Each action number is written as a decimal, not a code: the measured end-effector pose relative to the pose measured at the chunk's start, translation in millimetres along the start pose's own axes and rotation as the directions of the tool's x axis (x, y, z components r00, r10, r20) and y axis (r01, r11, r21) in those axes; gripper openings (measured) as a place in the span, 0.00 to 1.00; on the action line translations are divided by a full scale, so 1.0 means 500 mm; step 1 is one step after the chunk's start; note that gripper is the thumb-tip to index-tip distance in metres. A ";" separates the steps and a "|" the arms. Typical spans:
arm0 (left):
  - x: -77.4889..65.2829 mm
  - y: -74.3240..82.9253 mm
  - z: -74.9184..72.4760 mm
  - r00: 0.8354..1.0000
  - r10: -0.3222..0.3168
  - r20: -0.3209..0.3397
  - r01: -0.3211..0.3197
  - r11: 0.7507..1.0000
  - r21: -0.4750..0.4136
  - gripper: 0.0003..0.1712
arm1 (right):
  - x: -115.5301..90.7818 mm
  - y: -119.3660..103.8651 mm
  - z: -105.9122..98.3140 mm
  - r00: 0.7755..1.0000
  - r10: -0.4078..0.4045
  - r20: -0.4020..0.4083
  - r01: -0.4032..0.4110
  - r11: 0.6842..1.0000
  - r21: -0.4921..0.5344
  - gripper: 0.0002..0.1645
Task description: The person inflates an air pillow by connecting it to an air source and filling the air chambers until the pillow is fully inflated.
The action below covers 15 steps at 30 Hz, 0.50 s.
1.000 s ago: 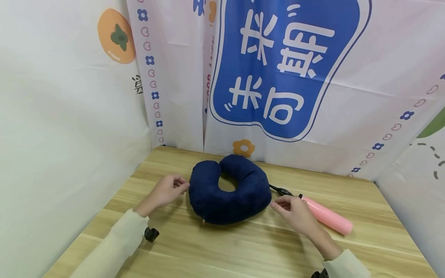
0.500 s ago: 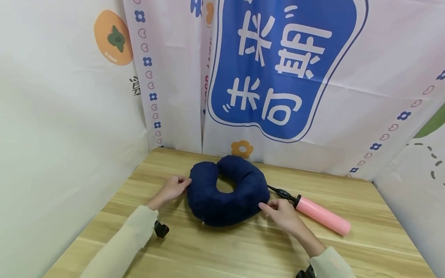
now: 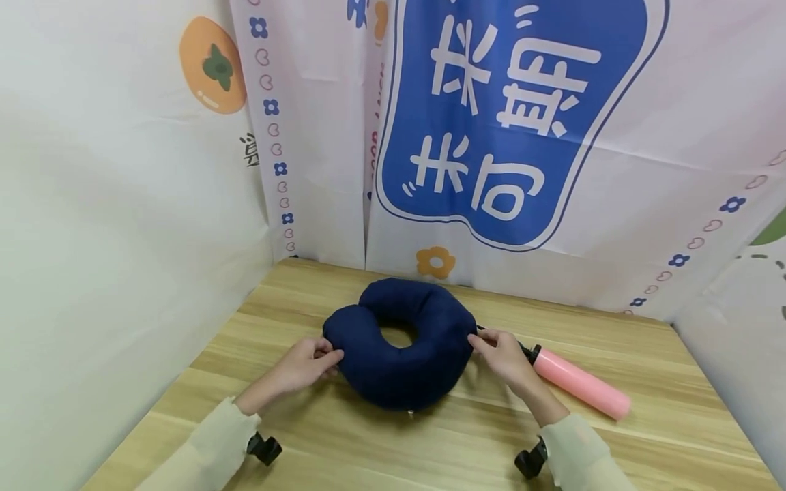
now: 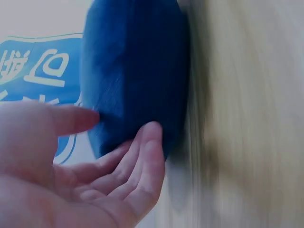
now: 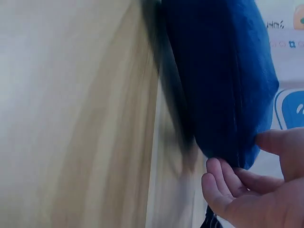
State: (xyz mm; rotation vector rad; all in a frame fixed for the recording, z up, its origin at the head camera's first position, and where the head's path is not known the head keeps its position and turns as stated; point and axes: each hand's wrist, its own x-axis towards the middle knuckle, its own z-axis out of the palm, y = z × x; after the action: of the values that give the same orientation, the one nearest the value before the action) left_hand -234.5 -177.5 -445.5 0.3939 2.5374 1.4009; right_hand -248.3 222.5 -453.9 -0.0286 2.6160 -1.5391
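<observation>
A navy blue U-shaped neck pillow (image 3: 399, 378) lies on the wooden table, its gap facing the back left. My left hand (image 3: 305, 366) pinches the pillow's left side, thumb on the upper face and fingers curled at the lower edge, as the left wrist view shows. On the opposite side, my right hand (image 3: 505, 354) pinches the pillow's right edge between thumb and fingers. In the right wrist view the thumb lies against the blue fabric (image 5: 228, 80). A small zipper pull (image 3: 411, 413) shows at the front edge.
Right of the pillow lies a pink hand pump (image 3: 582, 383) with a black end, partly behind my right hand. The wooden table (image 3: 393, 457) meets a printed cloth wall (image 3: 331, 204) at the back. White walls stand at both sides.
Both hands have come onto the pillow's sides. The pillow has turned counterclockwise, its gap swinging left and the zipper pull right. My left hand moved nearer the front, my right hand farther back.
</observation>
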 end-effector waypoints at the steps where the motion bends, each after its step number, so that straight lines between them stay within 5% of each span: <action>1: -0.002 0.001 0.000 1.000 0.011 0.023 -0.011 1.000 -0.013 0.16 | 0.000 0.002 -0.005 1.000 0.005 -0.008 -0.005 1.000 -0.004 0.28; 4: 0.000 -0.007 -0.013 1.000 0.005 0.026 -0.005 1.000 -0.001 0.18 | -0.008 0.008 -0.017 1.000 0.012 -0.002 -0.012 0.999 -0.037 0.29; 7: 0.016 -0.023 -0.040 0.997 -0.047 -0.068 0.052 0.996 0.068 0.19 | -0.028 0.010 -0.024 0.999 0.003 0.040 0.000 0.999 -0.055 0.27; 11: 0.054 -0.045 -0.066 0.977 -0.069 -0.200 0.096 0.987 0.126 0.19 | -0.068 0.004 -0.020 0.984 -0.050 0.169 0.059 0.997 -0.051 0.23; 15: 0.084 -0.056 -0.066 0.976 -0.052 -0.210 0.077 0.991 0.110 0.19 | -0.105 -0.011 0.002 0.952 -0.094 0.291 0.111 0.993 -0.043 0.22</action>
State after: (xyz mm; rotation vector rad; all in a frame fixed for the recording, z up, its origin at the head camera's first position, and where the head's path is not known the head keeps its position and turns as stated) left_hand -288.1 -203.9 -454.6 0.1912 2.7808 1.3361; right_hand -196.0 222.7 -445.3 -0.3716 2.4594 -1.3666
